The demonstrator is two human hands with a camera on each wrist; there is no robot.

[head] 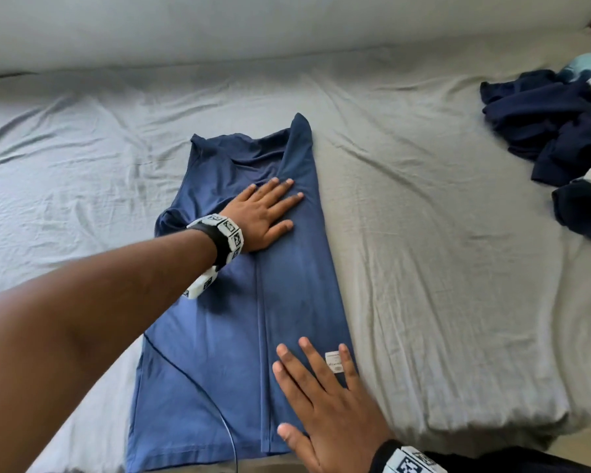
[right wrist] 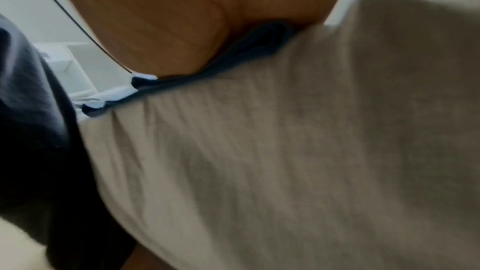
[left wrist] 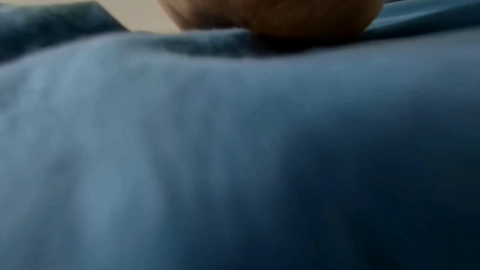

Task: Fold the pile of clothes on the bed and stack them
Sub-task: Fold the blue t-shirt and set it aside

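Blue shirt (head: 239,336) folded lengthwise on bed (head: 440,268); left hand (head: 267,213) & right hand (head: 321,404) both flat, fingers spread, gripping nothing — smooth outward w/ even pressure before next fold.

Head view looks down over bed (head: 423,233); wrist views skim blue shirt (left wrist: 233,151), blurry, probably touching.

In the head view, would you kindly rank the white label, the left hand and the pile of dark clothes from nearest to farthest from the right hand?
1. White label: under the fingers of the right hand, at the blue shirt's right edge.
2. Left hand: flat on the shirt, further up.
3. Pile of dark clothes: far right on the bed.
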